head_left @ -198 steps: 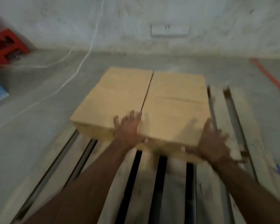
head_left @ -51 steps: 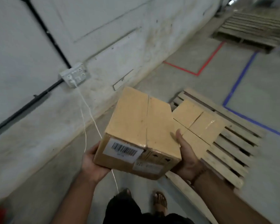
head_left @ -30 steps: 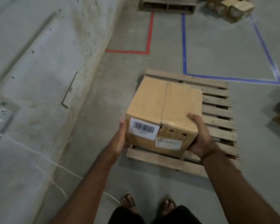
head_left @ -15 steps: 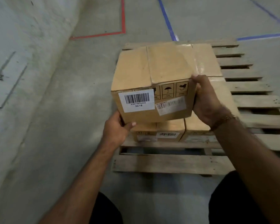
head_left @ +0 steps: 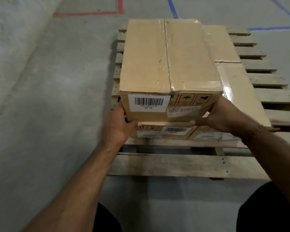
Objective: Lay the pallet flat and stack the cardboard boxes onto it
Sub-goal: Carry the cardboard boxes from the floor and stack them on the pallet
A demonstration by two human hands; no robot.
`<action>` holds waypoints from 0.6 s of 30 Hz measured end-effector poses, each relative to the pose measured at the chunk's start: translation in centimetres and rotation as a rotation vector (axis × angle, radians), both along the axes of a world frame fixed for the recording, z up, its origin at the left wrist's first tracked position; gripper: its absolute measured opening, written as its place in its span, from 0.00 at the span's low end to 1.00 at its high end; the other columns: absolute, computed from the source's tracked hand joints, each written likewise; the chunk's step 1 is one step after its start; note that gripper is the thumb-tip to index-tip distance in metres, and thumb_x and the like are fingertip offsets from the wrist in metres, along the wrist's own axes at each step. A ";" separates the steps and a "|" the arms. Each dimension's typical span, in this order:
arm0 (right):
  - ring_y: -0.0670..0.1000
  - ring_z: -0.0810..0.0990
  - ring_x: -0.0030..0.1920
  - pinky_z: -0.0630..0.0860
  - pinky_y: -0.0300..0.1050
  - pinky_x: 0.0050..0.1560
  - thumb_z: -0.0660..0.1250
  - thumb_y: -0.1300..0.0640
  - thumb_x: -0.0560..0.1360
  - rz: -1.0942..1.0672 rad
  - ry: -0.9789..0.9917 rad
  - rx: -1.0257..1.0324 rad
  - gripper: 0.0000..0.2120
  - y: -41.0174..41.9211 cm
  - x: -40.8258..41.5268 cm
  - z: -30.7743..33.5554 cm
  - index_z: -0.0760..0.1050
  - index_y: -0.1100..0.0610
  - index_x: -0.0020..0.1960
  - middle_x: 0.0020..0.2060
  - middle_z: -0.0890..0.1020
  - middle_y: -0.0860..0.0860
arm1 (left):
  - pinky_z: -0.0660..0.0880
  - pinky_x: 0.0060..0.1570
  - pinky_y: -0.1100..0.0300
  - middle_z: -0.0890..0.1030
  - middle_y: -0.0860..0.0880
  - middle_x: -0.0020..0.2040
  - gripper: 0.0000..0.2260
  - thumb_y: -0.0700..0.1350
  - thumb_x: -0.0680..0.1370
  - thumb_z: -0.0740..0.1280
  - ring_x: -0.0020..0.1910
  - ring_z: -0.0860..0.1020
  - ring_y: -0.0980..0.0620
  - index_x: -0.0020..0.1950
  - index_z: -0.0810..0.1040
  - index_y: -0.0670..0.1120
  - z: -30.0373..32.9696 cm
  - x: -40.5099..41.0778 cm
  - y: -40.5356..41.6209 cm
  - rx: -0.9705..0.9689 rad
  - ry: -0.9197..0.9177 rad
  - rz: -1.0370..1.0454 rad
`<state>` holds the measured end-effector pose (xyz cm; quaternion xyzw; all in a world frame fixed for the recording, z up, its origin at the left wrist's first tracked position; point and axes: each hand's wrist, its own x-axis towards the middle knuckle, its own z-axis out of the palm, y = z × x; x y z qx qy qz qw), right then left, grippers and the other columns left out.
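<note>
Cardboard box (head_left: 167, 56), taped, barcode label facing near side: set atop the lower boxes (head_left: 164, 132) on the wooden pallet (head_left: 182, 164), which lies flat on concrete floor (head_left: 49, 97). Left hand (head_left: 117, 124) grips its lower-left corner; right hand (head_left: 224, 116) grips its lower-right corner.

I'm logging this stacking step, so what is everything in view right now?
top box: 1, tan cardboard, held on or just above the lower boxes
lower boxes: at least 2, tan, on the pallet
barcode label: 1, white, top box's near face
pallet: 1, pale wood, flat on floor
floor tape: red and blue lines, far side
floor: grey concrete
left hand: grips top box's lower left corner
right hand: grips its lower right corner
</note>
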<state>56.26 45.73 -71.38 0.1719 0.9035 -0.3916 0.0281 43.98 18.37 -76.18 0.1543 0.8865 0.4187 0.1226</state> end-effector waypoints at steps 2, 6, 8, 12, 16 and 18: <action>0.48 0.81 0.64 0.81 0.45 0.60 0.84 0.60 0.66 0.009 -0.017 0.018 0.30 0.5 0.3 -0.2 0.79 0.48 0.65 0.62 0.83 0.45 | 0.80 0.61 0.56 0.85 0.50 0.65 0.31 0.41 0.71 0.83 0.62 0.83 0.51 0.72 0.78 0.48 -0.2 -0.1 0.0 -0.032 0.029 -0.001; 0.49 0.80 0.66 0.78 0.39 0.59 0.82 0.62 0.69 -0.001 -0.055 0.012 0.33 1.1 1.0 -0.6 0.76 0.52 0.71 0.65 0.82 0.47 | 0.80 0.62 0.53 0.85 0.48 0.66 0.32 0.42 0.71 0.84 0.63 0.83 0.49 0.73 0.77 0.47 -0.3 0.4 -0.1 -0.055 0.091 -0.018; 0.49 0.81 0.65 0.79 0.40 0.59 0.82 0.61 0.69 -0.022 -0.051 0.038 0.33 1.3 1.0 -1.0 0.75 0.52 0.72 0.65 0.82 0.46 | 0.79 0.62 0.54 0.85 0.47 0.66 0.32 0.41 0.71 0.83 0.64 0.83 0.48 0.73 0.77 0.46 -0.2 0.6 -0.1 -0.056 0.088 -0.017; 0.51 0.83 0.64 0.82 0.44 0.61 0.83 0.60 0.70 -0.019 -0.020 0.076 0.34 1.5 1.0 -1.4 0.74 0.53 0.73 0.65 0.83 0.48 | 0.78 0.62 0.55 0.85 0.46 0.66 0.31 0.40 0.71 0.83 0.61 0.82 0.51 0.72 0.78 0.45 -0.1 0.7 0.2 -0.062 0.085 -0.009; 0.50 0.82 0.63 0.79 0.35 0.54 0.82 0.60 0.70 -0.012 -0.021 0.051 0.38 1.6 1.0 -1.1 0.70 0.54 0.76 0.66 0.82 0.47 | 0.77 0.60 0.57 0.85 0.46 0.66 0.33 0.39 0.70 0.84 0.58 0.80 0.55 0.72 0.78 0.45 -0.1 0.8 0.4 -0.069 0.089 0.007; 0.50 0.82 0.62 0.78 0.31 0.49 0.81 0.60 0.71 -0.016 -0.020 0.047 0.37 1.5 1.0 -1.0 0.70 0.53 0.76 0.65 0.82 0.47 | 0.78 0.59 0.56 0.85 0.46 0.66 0.33 0.39 0.70 0.84 0.58 0.80 0.54 0.73 0.78 0.45 -0.1 1.0 0.4 -0.069 0.095 0.012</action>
